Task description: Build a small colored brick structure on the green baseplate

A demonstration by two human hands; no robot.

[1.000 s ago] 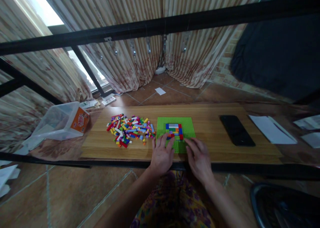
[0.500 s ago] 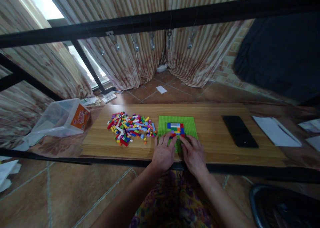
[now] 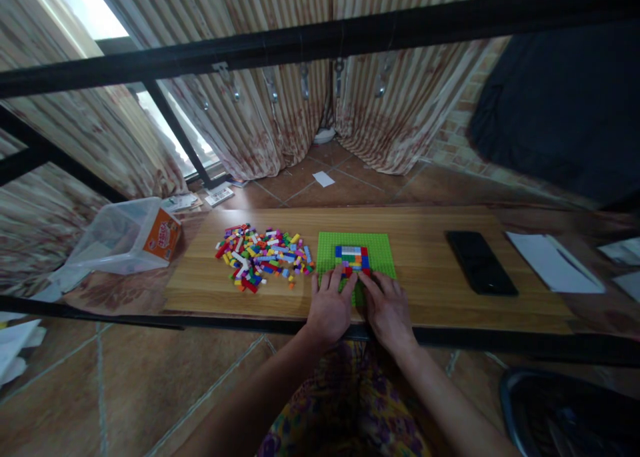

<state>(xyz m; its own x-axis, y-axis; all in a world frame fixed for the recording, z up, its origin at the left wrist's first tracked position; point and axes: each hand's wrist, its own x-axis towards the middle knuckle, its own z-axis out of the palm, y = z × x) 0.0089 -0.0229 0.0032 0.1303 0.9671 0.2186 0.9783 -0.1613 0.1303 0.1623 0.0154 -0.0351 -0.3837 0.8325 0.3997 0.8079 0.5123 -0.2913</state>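
My hands (holding what, I can't tell) touch the near side of a seemingly part-built brick patch on the green baseplate, with loose bricks left.

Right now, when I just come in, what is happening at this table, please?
A person's left hand and right hand are close together at the near edge of a low, rectangular, multicoloured brick build on a green, square, studded baseplate. The fingers hide whether any brick is held. At left, a pile of small, loose, multicoloured plastic bricks lies on the long, brown wooden tabletop; a black, rectangular phone lies to the right.
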